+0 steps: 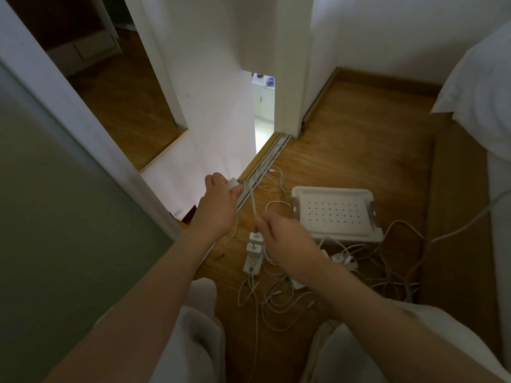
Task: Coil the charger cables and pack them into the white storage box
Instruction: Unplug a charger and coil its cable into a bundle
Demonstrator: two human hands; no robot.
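On the brown wooden floor (359, 150): tangled white charger cables (276, 302), uncoiled. Grips a small white charger plug (233, 183) in the left hand (218, 201), pinches its taut cord (253, 201) with the right hand (282, 236). Nothing yet in the white perforated plastic storage box (331, 191) just beside (coiling apparently barely begun).

The storage box (331, 191) sits on the floor (359, 139), just right of both hands. The left hand (218, 200) is up by the sliding-door track (266, 161), holding a charger brick (233, 183). 1 cable (253, 201) runs from it down to the right hand (282, 230). The adapters (253, 255) lie just left of that hand, the cable tangle (279, 293) is on the box's near side, and the bed (484, 87) is far right.
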